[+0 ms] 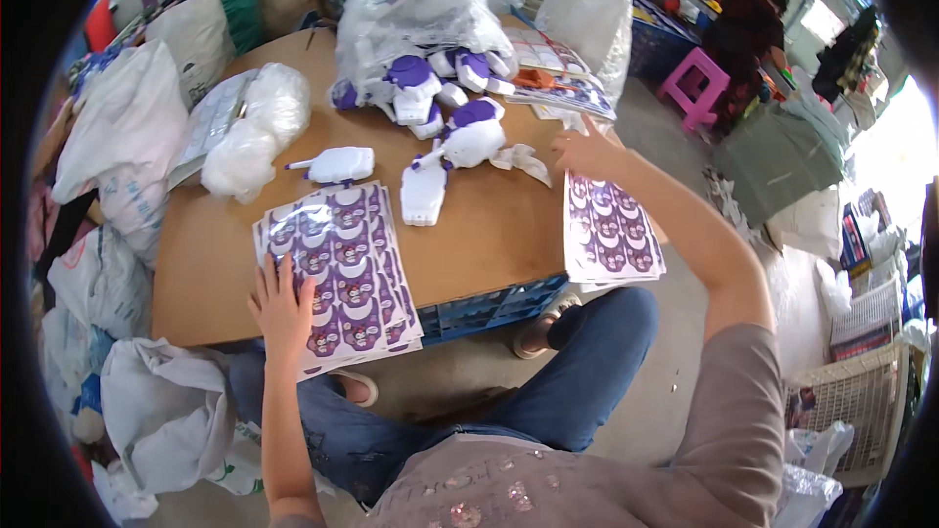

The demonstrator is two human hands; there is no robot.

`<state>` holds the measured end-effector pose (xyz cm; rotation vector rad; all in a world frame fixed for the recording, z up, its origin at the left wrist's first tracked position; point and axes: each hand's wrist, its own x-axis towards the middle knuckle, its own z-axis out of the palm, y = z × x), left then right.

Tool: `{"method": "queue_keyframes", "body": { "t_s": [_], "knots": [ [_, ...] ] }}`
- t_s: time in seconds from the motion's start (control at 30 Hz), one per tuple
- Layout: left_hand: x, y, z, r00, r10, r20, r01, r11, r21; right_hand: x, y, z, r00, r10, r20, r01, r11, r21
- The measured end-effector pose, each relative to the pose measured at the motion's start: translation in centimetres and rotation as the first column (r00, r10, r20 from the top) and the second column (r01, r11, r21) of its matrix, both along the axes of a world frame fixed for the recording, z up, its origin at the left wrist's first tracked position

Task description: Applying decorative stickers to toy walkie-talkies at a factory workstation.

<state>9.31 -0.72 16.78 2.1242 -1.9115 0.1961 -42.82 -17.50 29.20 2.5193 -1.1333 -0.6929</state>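
Spread fingers of my left hand (pixel 282 305) lie flat on the left edge of a stack of sticker sheets (pixel 354 252), printed with purple and white cartoon figures. This stack overhangs the table's near edge. My right hand (pixel 587 152) is at the far end of a second stack of similar sheets (pixel 611 230) on the right; its fingers look apart, and I see nothing gripped in them. Between the hands lie white and purple plastic toys (pixel 423 194), each with a short stub. One toy (pixel 340 164) sits just beyond the left stack.
A clear plastic bag (pixel 416 10) spills more toys at the table's (pixel 489 244) far side. Crumpled plastic (pixel 259 127) lies at left, printed sheets (pixel 567 88) at far right. Stuffed sacks (pixel 127 152) crowd the left. A pink stool (pixel 694 88) and another person (pixel 738 39) are beyond.
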Motion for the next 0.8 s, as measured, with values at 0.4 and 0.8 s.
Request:
{"method": "queue_keyframes", "body": {
  "t_s": [0.4,0.8],
  "knots": [
    [0.4,-0.4,-0.6,1.0,-0.014,0.02,0.013,1.0,0.018,-2.4,7.4,0.1,0.297,-0.368,0.881,0.37,0.895,0.249],
    [0.8,1.8,2.5,0.808,-0.078,-0.583,-0.086,0.965,-0.248,16.4,16.3,-5.8,0.04,-0.642,0.766,-0.001,0.767,0.642]
  ]
}}
